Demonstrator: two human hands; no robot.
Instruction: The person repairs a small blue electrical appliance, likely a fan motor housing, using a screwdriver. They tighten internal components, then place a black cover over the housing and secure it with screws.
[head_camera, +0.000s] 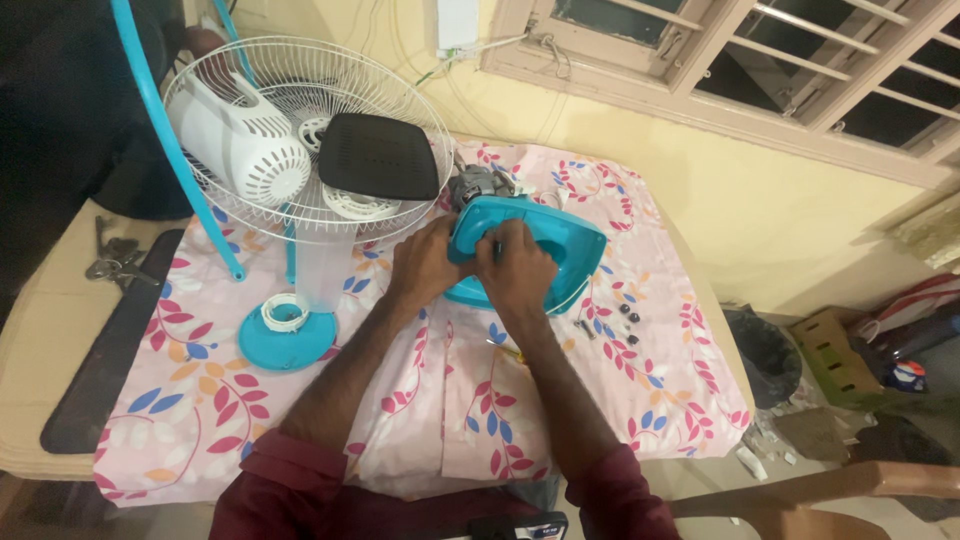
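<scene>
Entry, head view. The turquoise fan housing (535, 240) sat at about 12 o'clock from my seat, near the middle of the flowered cloth (420, 400), tilted with its open side toward 3 o'clock. I judged the tilt was kept by my two hands, so that the near face stayed turned up toward me.

My left hand (425, 265) lay against the housing's 9 o'clock edge, fingers curled around the rim, gripping it as a brace. My right hand (520, 275) was pressed on the near face, fingers bunched tightly together; whether they pinched a small tool or a screw I could not tell, as the knuckles hid the tips. Both forearms ran in from 6 o'clock and converged on the housing, wrists close together, elbows apart, maroon sleeves (290, 480) pushed up.

The grey motor (475, 185) showed just behind the housing at 11 o'clock, touching or nearly touching it. A few small dark screws (628, 318) lay loose on the cloth at 3 o'clock of my right hand, near but apart from the housing, probably set there to stay within reach.

The white wire fan guard (300, 140) stood at 10 o'clock, holding a white vented cover (245, 140) and a black panel (378, 155). The turquoise round base (285, 340) rested at 9 o'clock of my left forearm. A bunch of keys (110, 255) lay off the cloth at far 9 o'clock.
</scene>
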